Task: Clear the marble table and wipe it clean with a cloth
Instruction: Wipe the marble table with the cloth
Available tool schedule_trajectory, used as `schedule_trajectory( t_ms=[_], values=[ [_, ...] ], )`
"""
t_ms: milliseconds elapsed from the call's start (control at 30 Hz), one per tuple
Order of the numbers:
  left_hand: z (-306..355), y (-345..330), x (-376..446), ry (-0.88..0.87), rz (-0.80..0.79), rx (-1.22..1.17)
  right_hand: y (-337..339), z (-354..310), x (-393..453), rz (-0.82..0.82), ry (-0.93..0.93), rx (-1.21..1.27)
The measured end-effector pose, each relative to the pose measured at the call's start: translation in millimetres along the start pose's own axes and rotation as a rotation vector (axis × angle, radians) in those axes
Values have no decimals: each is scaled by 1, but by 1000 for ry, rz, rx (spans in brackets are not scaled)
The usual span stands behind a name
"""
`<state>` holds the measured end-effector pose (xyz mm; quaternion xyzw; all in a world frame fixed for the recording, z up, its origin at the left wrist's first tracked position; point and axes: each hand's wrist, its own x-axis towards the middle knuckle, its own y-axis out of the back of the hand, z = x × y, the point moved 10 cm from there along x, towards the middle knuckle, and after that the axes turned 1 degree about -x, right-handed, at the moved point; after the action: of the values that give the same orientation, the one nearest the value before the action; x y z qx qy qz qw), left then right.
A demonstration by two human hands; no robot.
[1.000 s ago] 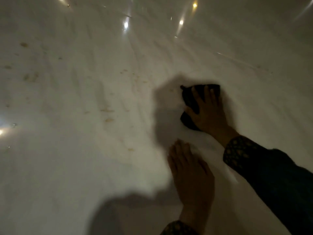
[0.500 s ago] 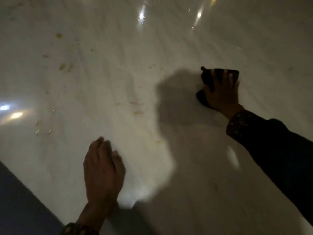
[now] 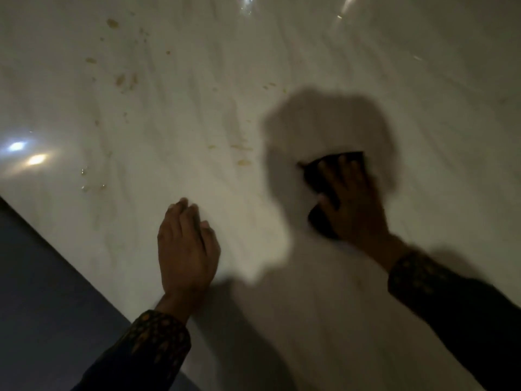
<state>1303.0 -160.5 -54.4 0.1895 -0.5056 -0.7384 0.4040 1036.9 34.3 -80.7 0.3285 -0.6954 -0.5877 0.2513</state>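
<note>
Dark long sleeves (image 3: 158,342) with small orange-gold dotted pattern at cuffs.

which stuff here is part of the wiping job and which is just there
Part of the job:
- dark cloth under the right hand
- marble table
- yellowish stains left of the cloth
- left hand, flat on the marble

Just there:
- light reflections on the marble
- dark floor beyond the table edge
- patterned sleeves

Head view — steeply down, close
</note>
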Motion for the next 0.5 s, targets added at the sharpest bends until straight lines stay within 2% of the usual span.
schedule_trajectory(
  t_ms=[67,100,167,233,367,433,500],
  values=[
    [2,1,-1,-14,2,3,10,59,25,-11,-283,-17],
    [3,2,-2,-24,5,16,12,70,31,-23,-357,-13],
    [4,1,-1,-26,7,45,10,56,32,-14,-390,-24],
    [3,0,-1,-38,10,53,4,7,17,8,-304,-39],
    [3,6,-3,-31,20,-49,-19,-129,-53,8,28,-48],
    [-1,18,-7,0,29,-220,-25,-152,-81,-29,170,-28],
    [-14,41,-17,-29,82,-241,-24,-132,-86,-35,267,-3]
  ],
)
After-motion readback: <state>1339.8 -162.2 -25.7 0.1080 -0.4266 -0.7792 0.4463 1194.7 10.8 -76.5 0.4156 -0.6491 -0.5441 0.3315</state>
